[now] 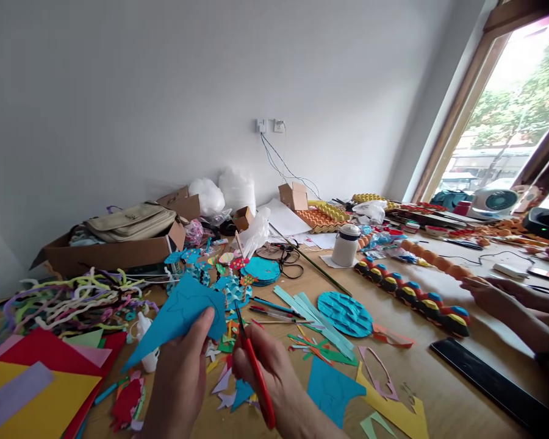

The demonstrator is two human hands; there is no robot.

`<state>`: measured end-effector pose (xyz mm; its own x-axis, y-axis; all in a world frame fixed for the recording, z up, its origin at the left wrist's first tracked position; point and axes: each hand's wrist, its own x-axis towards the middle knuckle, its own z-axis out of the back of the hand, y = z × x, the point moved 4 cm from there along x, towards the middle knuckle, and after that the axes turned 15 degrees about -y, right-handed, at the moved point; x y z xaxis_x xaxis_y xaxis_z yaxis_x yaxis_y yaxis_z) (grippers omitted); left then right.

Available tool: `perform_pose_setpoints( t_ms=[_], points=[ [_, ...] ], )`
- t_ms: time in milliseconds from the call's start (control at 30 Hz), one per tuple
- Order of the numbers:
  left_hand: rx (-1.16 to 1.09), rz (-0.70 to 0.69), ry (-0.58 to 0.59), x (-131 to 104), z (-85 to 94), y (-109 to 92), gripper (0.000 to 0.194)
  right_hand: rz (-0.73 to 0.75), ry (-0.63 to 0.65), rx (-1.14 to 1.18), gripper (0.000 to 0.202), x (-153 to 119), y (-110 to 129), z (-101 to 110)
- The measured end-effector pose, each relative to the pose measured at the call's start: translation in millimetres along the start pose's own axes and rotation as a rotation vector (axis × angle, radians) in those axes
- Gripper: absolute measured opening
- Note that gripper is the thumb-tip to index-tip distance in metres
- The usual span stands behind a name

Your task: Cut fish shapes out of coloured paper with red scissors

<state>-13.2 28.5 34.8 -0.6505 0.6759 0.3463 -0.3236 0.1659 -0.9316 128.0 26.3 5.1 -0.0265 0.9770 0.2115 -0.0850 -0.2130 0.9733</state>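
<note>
My left hand (pixel 183 372) pinches a sheet of blue paper (pixel 180 314) between thumb and fingers. A shape is drawn in thin dark lines on the sheet. In my right hand (pixel 268 366) is a pair of scissors (pixel 258 378) with red handles, its blades pointing up and away from me. The blades stand just right of the sheet's edge, apart from it as far as I can see. Below and between my hands lie small paper scraps (pixel 226 378). Another blue paper piece (pixel 332 390) lies right of my right hand.
Coloured paper sheets (pixel 59 390) and pipe cleaners (pixel 82 305) lie on the left. A blue paper disc (pixel 345 314), a white canister (pixel 346 247) and a painted egg-carton strip (pixel 412 296) are to the right. Beyond a black tablet-like slab (pixel 489 378), another person's hands (pixel 498 305) hold an orange strip.
</note>
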Motion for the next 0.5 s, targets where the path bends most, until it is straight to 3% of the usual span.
perform_pose_setpoints(
  t_ms=[133, 233, 500],
  points=[
    [-0.043, 0.148, -0.095, -6.6, -2.5, 7.2, 0.006, 0.051, 0.088, 0.006, 0.039, -6.4, -13.5, -11.0],
    [-0.16, 0.291, -0.111, -12.5, -10.6, 14.1, 0.027, -0.003, 0.117, 0.046, 0.043, -8.6, -13.5, -14.5],
    [-0.337, 0.426, -0.191, -18.0, -16.5, 31.9, 0.028, -0.102, 0.125, 0.174, 0.046, -7.1, -17.7, -25.7]
  ],
)
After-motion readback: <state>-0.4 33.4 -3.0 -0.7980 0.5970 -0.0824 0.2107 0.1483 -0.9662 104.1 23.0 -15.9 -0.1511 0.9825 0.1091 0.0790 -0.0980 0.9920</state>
